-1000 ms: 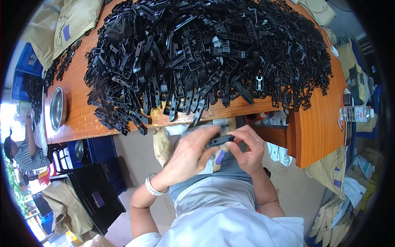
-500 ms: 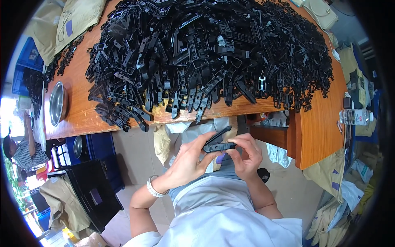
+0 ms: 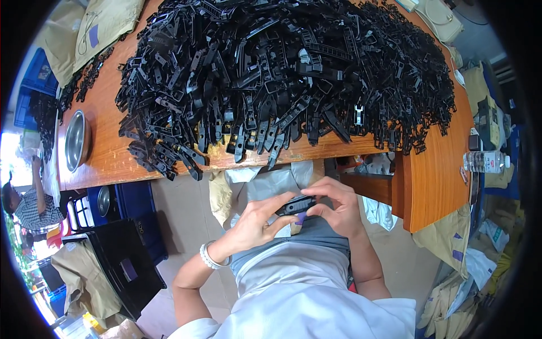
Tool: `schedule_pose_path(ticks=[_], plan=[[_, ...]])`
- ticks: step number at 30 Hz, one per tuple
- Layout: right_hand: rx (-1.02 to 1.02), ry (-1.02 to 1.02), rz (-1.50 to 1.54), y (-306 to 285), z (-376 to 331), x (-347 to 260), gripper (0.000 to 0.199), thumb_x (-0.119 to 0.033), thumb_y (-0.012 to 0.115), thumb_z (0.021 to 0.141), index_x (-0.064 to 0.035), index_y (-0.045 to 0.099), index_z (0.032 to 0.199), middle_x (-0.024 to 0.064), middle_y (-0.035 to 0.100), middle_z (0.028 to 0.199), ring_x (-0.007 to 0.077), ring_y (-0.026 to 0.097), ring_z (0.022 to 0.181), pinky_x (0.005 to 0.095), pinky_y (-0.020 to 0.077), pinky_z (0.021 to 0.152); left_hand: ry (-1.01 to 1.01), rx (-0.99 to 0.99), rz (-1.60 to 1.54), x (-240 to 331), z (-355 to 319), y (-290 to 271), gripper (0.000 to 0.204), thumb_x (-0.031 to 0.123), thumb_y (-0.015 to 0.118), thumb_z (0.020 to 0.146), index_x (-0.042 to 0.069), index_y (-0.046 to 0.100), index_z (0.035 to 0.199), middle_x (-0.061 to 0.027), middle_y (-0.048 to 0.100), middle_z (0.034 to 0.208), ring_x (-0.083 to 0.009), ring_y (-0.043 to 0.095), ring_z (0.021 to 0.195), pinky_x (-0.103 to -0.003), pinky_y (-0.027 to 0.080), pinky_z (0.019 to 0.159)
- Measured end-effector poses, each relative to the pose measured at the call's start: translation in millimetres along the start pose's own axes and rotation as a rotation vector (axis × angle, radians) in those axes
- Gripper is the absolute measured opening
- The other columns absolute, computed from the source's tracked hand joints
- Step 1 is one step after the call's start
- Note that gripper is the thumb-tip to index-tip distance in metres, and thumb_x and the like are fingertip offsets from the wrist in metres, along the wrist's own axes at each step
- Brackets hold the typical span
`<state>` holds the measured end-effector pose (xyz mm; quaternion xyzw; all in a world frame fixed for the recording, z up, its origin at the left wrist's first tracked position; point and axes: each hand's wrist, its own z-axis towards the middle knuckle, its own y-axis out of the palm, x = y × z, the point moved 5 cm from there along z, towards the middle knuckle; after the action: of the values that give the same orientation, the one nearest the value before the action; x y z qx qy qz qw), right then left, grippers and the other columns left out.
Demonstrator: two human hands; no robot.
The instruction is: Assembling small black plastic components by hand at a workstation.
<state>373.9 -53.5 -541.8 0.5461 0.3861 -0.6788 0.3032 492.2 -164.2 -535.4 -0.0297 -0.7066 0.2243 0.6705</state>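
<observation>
While a large heap of black plastic parts (image 3: 254, 79) spreads over the table (image 3: 107, 161), one black piece (image 3: 296, 205) is in hand above the lap, pinched between left hand (image 3: 251, 224) and right hand (image 3: 339, 210); whether the heaped ones are finished or untouched cannot be told.

Your head view comes from the left one of two fisheye lenses you wear, looking steeply down past your own chest. Your white shirt (image 3: 305, 313) fills six o'clock, close to the lens; your left grip (image 3: 251, 223) and right grip (image 3: 339, 210) lie just below the picture's middle. The counter (image 3: 107, 164) sweeps from nine through twelve to about three o'clock, and the floor (image 3: 189, 217) shows farther down at eight. The picture stands upright, unmirrored, its edges bending toward a dark round rim.
</observation>
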Motion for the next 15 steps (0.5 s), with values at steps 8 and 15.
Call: schedule_pose_path(ticks=[8, 15], plan=[[0.189, -0.101, -0.222, 3, 14, 0, 0.017, 0.004, 0.064, 0.073, 0.0003, 0.065, 0.090, 0.0104, 0.059, 0.081, 0.0194, 0.058, 0.066, 0.0256, 0.0449, 0.057, 0.170, 0.167, 0.366, -4, -3, -11, 0.031, 0.010, 0.069, 0.072, 0.000, 0.058, 0.099, -0.0105, 0.058, 0.081, -0.0278, 0.055, 0.077, -0.033, 0.048, 0.066], [0.518, -0.227, -0.807, -5, 74, -24, 0.012, -0.009, 0.067, 0.076, -0.0030, 0.058, 0.080, 0.0068, 0.052, 0.074, 0.0198, 0.053, 0.054, 0.0302, 0.0412, 0.049, 0.281, 0.413, 0.453, 7, 27, -14, 0.015, 0.000, 0.066, 0.071, 0.001, 0.060, 0.085, -0.0089, 0.056, 0.077, -0.0254, 0.054, 0.068, -0.034, 0.045, 0.055]])
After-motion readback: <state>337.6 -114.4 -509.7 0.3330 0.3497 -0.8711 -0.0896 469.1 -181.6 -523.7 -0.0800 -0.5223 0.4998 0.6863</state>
